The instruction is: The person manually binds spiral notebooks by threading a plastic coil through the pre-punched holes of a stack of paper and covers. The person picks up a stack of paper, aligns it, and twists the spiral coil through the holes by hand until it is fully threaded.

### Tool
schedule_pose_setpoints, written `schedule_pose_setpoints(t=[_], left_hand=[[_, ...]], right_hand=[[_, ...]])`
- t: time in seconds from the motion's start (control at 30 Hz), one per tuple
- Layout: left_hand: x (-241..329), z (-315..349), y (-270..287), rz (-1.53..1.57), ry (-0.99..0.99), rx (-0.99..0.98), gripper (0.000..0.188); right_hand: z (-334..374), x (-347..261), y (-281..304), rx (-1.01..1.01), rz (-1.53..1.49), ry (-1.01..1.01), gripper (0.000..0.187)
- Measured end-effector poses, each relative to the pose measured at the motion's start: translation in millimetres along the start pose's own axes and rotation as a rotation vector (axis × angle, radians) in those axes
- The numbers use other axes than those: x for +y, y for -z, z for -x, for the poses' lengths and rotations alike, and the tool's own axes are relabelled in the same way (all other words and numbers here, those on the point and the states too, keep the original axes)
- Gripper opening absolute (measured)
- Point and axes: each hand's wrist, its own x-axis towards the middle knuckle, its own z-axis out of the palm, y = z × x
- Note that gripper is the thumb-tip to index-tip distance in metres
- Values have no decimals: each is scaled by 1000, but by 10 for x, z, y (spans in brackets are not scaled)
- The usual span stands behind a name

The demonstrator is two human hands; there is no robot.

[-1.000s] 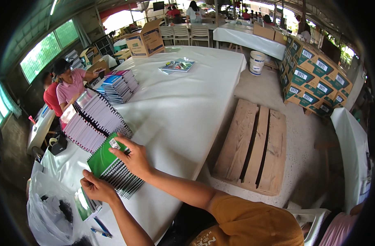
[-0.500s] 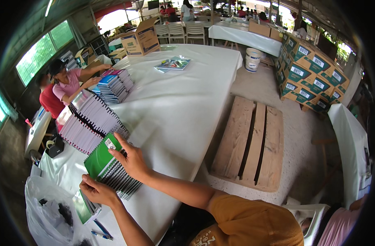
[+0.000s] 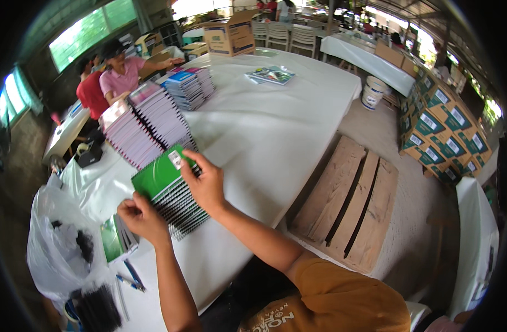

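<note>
A green-covered notebook [image 3: 155,176] lies on top of a stack of spiral-bound notebooks [image 3: 182,213], their wire spines towards me. My right hand [image 3: 205,181] rests at the cover's right side by a white label, with thumb and forefinger stretched out and apart against it. At the lower left corner of the same cover is my left hand [image 3: 143,218], its fingers curled in; whatever they pinch is hidden. Just beyond stand tall piles of thick ring-bound books [image 3: 148,124]. Left of my left wrist lie more green-covered notebooks [image 3: 116,238].
A plastic bag [image 3: 57,243], pens [image 3: 132,278] and a bundle of black strips [image 3: 98,310] lie on my left. Across the white table [image 3: 253,127], a person in pink [image 3: 120,74] reaches past stacked blue books [image 3: 187,88]. A wooden pallet [image 3: 342,205] lies on the floor at right.
The whole view has shifted, so the table and hands sit further right and higher. Both hands stay at the notebook stack; my right thumb and forefinger have come closer together.
</note>
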Motion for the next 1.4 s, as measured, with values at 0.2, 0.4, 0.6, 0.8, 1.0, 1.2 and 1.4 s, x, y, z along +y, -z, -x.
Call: schedule_pose_setpoints(t=[0.2,0.4,0.6,0.8,1.0,1.2,1.4], left_hand=[[71,-199,550,-199,-115,-140,32],[-324,-404,1789,-1006,-239,-738,60],[-477,-432,1922,-1033,-256,-642,39],[-271,-767,1963,-1023,-65,-790,30],[276,356,1610,-779,53,-730,49],[204,339,2185,-697,46,-163,59],[-596,853,2453,-544,238,-523,40]], right_hand=[[6,72,199,-86,34,136,28],[689,-229,244,-315,-163,654,27],[1315,-154,-432,-986,-412,-254,27],[1539,150,-875,-1076,-659,-493,48],[1655,-4,-621,-935,-1013,-696,74],[1471,309,-698,-1126,-698,-487,26],[1538,482,-731,-1371,-680,-511,26]])
